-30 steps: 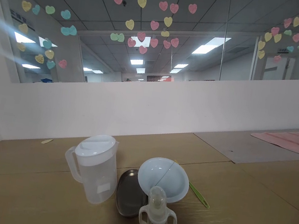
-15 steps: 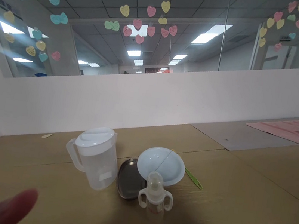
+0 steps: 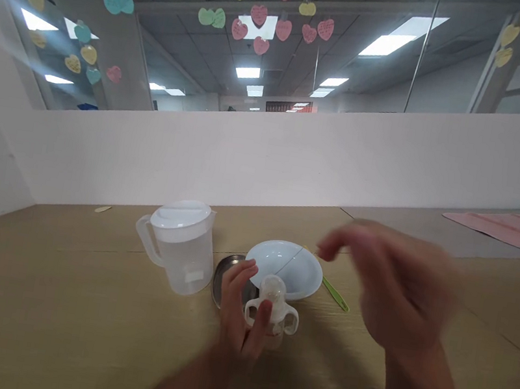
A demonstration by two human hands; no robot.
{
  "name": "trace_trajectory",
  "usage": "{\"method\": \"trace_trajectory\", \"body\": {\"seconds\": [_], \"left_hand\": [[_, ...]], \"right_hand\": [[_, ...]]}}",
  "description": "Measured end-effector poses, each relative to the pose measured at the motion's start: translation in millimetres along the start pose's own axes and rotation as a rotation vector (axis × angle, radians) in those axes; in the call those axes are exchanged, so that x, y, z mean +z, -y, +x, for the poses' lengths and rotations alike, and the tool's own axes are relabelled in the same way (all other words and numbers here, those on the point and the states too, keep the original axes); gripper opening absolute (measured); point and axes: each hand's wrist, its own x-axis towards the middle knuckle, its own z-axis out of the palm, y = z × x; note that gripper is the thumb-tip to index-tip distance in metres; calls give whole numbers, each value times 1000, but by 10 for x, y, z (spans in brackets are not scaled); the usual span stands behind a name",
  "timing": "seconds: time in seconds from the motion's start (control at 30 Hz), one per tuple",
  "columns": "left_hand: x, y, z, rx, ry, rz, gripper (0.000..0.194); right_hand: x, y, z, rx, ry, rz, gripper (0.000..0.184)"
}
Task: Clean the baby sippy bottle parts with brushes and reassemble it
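Observation:
A clear baby bottle [image 3: 276,330] with two white side handles and a domed see-through cap [image 3: 273,288] stands upright on the table. My left hand [image 3: 239,323] is at its left side, thumb and fingers spread; the thumb overlaps the left handle, and I cannot tell whether it touches. Off to the right, my right hand [image 3: 403,286] hangs above the table with bent fingers, smeared by motion. Just behind the bottle sits a white bowl [image 3: 309,271] with a thin line across it. A dark metal dish [image 3: 222,274] lies partly hidden behind my left hand.
A translucent lidded pitcher [image 3: 188,259] stands left of the dish. The green handle [image 3: 337,295] of a utensil sticks out right of the bowl. A pink cloth [image 3: 506,227] lies at the far right. Behind the table rises a white wall [image 3: 269,163] with glass above.
Both hands have come into view: the left beside the bottle, the right over the table's right side. Earlier only a blurred fingertip showed at lower left. The camera view has shifted slightly.

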Motion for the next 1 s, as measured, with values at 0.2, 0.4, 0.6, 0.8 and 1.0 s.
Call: {"method": "trace_trajectory", "body": {"seconds": [0.2, 0.4, 0.6, 0.8, 1.0], "left_hand": [[216, 377, -511, -201, 272, -123, 70], [210, 383, -486, -235, 420, -53, 65], [218, 409, -443, -208, 446, -102, 51], [212, 442, -444, -176, 489, -83, 57], [205, 453, -456, -191, 506, -86, 50]], "right_hand": [[374, -75, 254, 107, 712, -306, 40], [699, -189, 238, 92, 920, -412, 37], [686, -234, 281, 11, 981, -403, 29], [672, -272, 308, -42, 975, -398, 33], [692, -273, 306, -41, 997, -392, 33]]}}
